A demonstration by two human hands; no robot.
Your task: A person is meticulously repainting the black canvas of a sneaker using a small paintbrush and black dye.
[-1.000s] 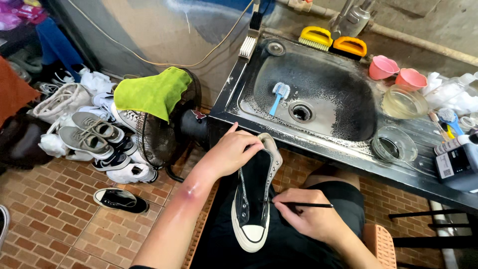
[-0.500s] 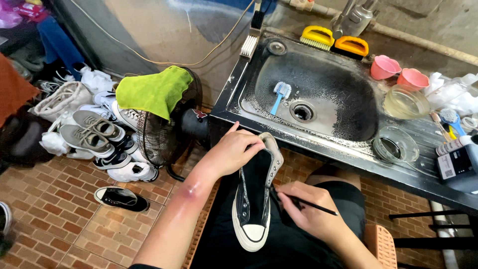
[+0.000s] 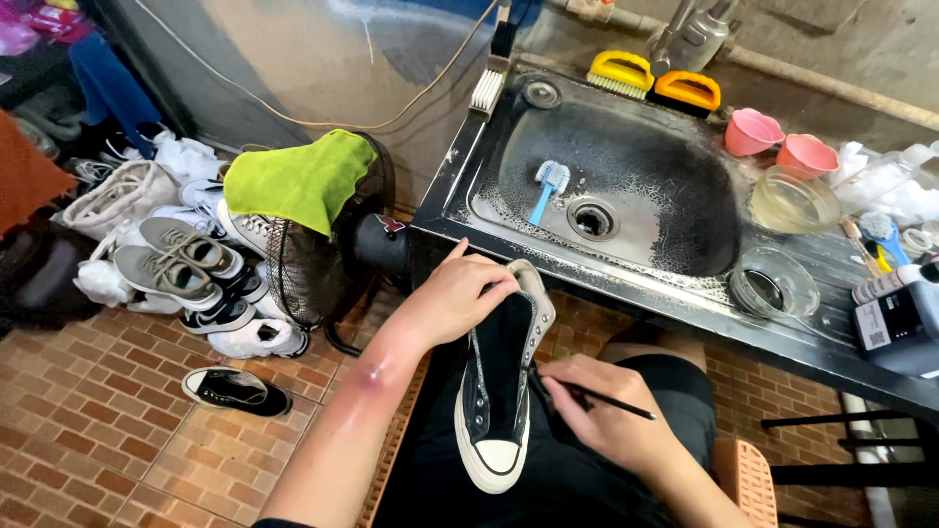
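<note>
A black high-top sneaker [image 3: 497, 391] with a white toe cap lies on my lap, toe toward me. My left hand [image 3: 462, 295] grips its ankle collar from the left. My right hand [image 3: 599, 409] rests at the shoe's right side and holds a thin black stick-like tool [image 3: 611, 401], the tip against the shoe's side near the eyelets. What kind of tool it is I cannot tell.
A dark metal sink [image 3: 626, 186] stands ahead with a blue brush [image 3: 546, 186] in it. Yellow and orange scrub brushes [image 3: 653, 80], pink cups [image 3: 778, 142] and glass bowls [image 3: 782, 240] sit around it. A fan under a green cloth [image 3: 303, 181] and a pile of shoes [image 3: 181, 269] are at left.
My right hand has shifted the thin tool slightly against the shoe's side. My left hand keeps its hold on the collar.
</note>
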